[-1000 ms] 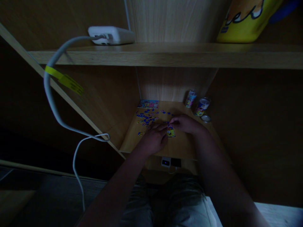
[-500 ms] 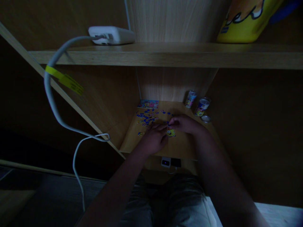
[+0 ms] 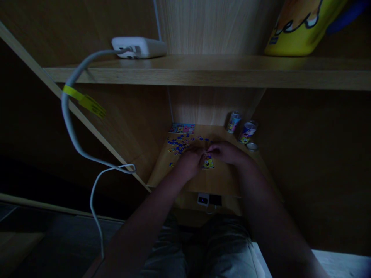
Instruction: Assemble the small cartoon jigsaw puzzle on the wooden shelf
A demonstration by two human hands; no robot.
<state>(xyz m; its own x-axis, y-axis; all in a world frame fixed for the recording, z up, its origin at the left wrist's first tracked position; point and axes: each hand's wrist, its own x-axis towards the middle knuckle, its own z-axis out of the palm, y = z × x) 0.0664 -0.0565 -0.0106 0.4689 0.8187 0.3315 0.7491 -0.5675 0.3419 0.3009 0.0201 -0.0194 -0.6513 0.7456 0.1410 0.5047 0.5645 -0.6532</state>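
My left hand [image 3: 191, 160] and my right hand [image 3: 224, 151] meet at the fingertips over the wooden shelf board [image 3: 220, 179]. The right thumb and finger pinch what looks like a small jigsaw piece, mostly hidden. My left fingers are curled closed beside it; whatever they hold is too small and dark to make out. Just below the fingertips lies a joined part of the jigsaw [image 3: 208, 162], with yellow cartoon colours. Loose jigsaw pieces [image 3: 179, 146], mostly blue, are scattered to the left and behind my left hand. One small piece or cluster [image 3: 172, 164] lies apart at left.
A cartoon picture card [image 3: 182, 128] lies at the back left. Two printed cans [image 3: 233, 122] and a round lid [image 3: 252, 146] stand at the back right. An upper shelf [image 3: 203, 75] carries a white adapter [image 3: 142, 47] with a hanging cable [image 3: 68, 116] and a yellow container [image 3: 295, 38].
My left fingers, stretched flat over the jigsaw before, have curled in and now meet the right fingertips. The right hand has barely moved. The view has shifted slightly.
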